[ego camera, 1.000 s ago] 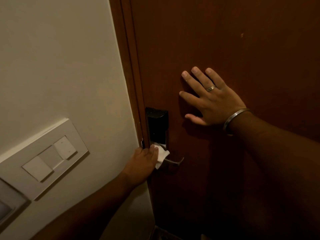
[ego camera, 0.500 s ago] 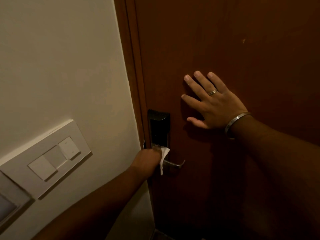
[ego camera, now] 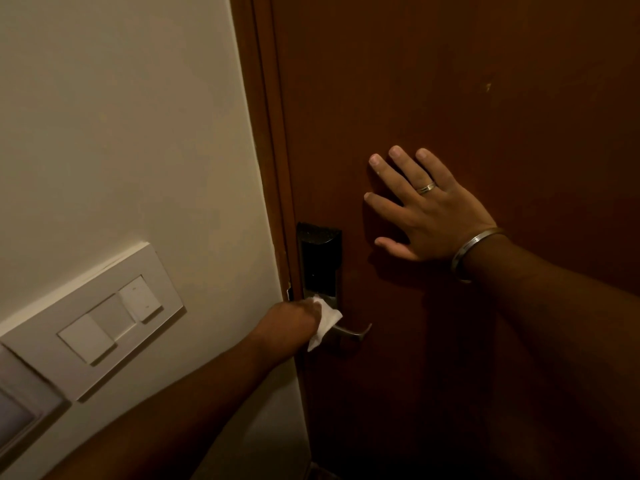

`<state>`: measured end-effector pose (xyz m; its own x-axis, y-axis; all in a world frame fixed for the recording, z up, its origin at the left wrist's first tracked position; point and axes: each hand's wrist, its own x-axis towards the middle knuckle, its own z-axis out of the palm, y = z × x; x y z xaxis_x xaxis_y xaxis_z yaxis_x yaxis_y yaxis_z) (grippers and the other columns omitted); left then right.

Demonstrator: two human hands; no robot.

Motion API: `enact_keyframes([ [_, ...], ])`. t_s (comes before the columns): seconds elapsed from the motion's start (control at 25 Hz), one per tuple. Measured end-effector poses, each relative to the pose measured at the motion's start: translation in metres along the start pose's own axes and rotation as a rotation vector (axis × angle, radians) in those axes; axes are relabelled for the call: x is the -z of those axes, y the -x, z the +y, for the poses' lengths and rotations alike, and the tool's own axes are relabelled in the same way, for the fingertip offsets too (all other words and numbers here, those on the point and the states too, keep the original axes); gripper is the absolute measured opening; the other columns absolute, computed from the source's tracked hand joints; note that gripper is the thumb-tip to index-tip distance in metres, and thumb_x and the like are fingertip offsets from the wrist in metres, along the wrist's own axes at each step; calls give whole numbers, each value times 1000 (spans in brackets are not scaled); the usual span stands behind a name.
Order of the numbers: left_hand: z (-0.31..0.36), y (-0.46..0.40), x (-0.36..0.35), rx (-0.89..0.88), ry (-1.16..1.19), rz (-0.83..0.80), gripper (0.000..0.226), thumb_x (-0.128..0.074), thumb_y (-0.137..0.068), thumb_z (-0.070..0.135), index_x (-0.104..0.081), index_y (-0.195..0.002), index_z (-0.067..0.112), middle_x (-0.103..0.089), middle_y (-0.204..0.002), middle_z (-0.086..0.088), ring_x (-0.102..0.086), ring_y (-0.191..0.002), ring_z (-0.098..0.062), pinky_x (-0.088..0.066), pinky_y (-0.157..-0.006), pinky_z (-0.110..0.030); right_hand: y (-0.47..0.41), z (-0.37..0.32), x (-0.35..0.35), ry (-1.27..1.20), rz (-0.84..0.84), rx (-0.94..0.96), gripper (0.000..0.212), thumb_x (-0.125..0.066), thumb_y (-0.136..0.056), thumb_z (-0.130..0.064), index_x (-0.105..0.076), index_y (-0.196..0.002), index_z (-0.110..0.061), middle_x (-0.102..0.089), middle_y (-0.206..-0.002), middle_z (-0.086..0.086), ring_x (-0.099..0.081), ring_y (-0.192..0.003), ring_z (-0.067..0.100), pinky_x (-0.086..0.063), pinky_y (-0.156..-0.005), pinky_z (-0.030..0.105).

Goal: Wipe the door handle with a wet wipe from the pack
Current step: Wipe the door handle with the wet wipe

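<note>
two hands are in view, both reaching toward a dark brown wooden door [ego camera: 450, 81] that fills the right half of the frame. the left hand [ego camera: 292, 322], low and centre, is curled closed around a white wet wipe [ego camera: 325, 323], pressing it against the inner end of the metal lever door handle [ego camera: 349, 332]; its fingertips are hidden behind the wipe and knuckles. a corner of the wipe hangs down below the hand. the free end of the handle sticks out to the right of the wipe, bare and slightly hooked. just above the handle sits a black electronic lock plate [ego camera: 318, 261], and the top of the wipe touches its lower edge.

the right hand [ego camera: 429, 209], right of centre, lies flat against the door with fingers spread wide and holding nothing. it wears a ring [ego camera: 426, 188] on one finger and a metal bangle [ego camera: 474, 251] at the wrist.

in the lower left of the frame a white switch panel [ego camera: 104, 317] is mounted on the cream wall [ego camera: 121, 133], beside the door frame [ego camera: 266, 133].
</note>
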<state>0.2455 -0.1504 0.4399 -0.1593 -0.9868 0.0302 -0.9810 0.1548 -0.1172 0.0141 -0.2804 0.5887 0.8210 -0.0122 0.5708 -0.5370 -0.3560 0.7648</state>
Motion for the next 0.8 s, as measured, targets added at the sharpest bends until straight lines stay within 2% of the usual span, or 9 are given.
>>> enact_keyframes([
  [0.16,2,-1,5,-94,-185,6,41,-55,-93,11,-42,-130,-1,-59,-120,-21,-64,-97,-32,-56,-79,-40,0,-1,2,-15,-24,0,70,-36,-91,-69,-52,-137,-19,-27,-160,24,-28,-146,44,-17,-118,56],
  [0.44,13,-3,-2,0,-28,33,45,-56,-93,22,-42,-132,4,-52,-134,-15,-57,-113,-25,-46,-91,-30,0,-1,3,-16,-30,0,69,-36,-91,-68,-51,-138,-19,-27,-160,23,-28,-147,43,-16,-118,55],
  [0.64,0,-1,-3,-16,-47,22,47,-59,-92,21,-43,-134,4,-55,-133,-17,-58,-114,-27,-48,-95,-35,0,-1,1,-18,-6,-5,69,-37,-91,-68,-52,-137,-18,-29,-159,23,-29,-146,44,-16,-118,55],
  [0.8,4,1,-3,-8,-30,10,52,-57,-94,24,-37,-139,6,-44,-144,-15,-50,-124,-26,-42,-100,-33,0,-2,1,-20,6,-3,69,-38,-91,-68,-53,-136,-18,-30,-159,24,-30,-146,44,-16,-118,55],
])
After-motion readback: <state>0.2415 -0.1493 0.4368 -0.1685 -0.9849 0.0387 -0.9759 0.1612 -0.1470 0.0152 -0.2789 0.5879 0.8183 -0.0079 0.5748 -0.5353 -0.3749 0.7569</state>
